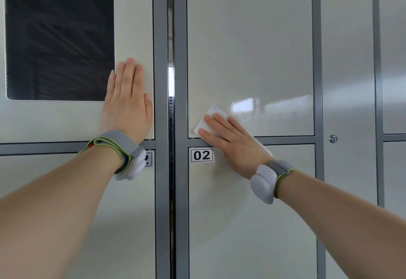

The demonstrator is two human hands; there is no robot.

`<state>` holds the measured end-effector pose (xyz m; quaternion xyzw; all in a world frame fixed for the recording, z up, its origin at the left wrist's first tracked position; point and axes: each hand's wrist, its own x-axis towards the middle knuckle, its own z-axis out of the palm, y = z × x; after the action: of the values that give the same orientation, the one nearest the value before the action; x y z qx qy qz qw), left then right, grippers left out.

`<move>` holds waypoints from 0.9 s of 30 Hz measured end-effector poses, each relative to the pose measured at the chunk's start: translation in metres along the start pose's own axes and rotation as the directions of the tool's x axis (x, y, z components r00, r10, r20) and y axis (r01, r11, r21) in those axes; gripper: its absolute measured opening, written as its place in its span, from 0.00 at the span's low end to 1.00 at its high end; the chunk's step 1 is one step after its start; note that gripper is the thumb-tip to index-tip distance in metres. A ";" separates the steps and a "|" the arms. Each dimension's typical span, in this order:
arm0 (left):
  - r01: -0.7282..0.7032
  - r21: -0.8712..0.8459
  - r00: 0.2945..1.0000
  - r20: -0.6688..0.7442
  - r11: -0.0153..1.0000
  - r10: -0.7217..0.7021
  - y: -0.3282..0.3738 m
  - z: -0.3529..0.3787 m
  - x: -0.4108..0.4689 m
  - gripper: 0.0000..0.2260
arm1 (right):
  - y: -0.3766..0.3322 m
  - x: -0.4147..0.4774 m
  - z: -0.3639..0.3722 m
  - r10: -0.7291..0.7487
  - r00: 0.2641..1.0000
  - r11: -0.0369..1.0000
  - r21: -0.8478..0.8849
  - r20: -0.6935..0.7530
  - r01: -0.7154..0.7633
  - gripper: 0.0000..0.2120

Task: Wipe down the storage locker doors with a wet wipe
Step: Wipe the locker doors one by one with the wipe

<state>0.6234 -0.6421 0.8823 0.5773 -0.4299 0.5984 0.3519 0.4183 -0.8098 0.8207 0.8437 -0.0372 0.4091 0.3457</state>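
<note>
A: Cream locker doors (250,37) in grey frames are filling the view. All are sitting closed, so their contents are not showing.

B: What is happening around the 02 label (201,155)?

A: Just above it, the wet wipe (208,118) is lying flat on the upper door's bottom left corner. The right hand (232,144) is pressing it there, fingers straight and slightly spread, and is covering the wipe's middle.

B: And the other hand?

A: Left of the label, past the dark gap (170,81), the left hand (128,103) is resting flat on the neighbouring door, fingers straight and close together, beside a dark window panel (59,35). Its wristband (129,160) is hiding most of a second label (149,159). Well right of the 02 label, a small lock (333,139) is showing.
</note>
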 end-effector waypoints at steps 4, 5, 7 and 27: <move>0.038 -0.001 0.999 0.018 0.999 -0.037 0.005 -0.001 0.001 0.26 | 0.018 0.003 -0.011 0.125 0.992 0.992 -0.003 0.000 -0.125 0.44; 0.054 -0.007 0.998 0.024 0.999 -0.054 0.008 -0.001 0.001 0.25 | 0.021 0.007 -0.016 0.200 0.980 0.980 0.016 -0.012 -0.200 0.44; 0.091 -0.011 0.995 0.045 0.996 -0.090 0.013 -0.001 0.001 0.25 | 0.024 0.016 -0.027 0.323 0.946 0.945 0.055 -0.021 -0.322 0.42; 0.156 -0.071 0.976 0.167 0.985 -0.142 0.054 -0.013 0.002 0.25 | 0.023 0.007 -0.052 0.477 0.870 0.879 -0.079 0.122 -0.470 0.37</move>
<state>0.5691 -0.6511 0.8792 0.6392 -0.4370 0.5032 0.3837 0.3803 -0.7939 0.8606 0.8268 -0.2761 0.4208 0.2512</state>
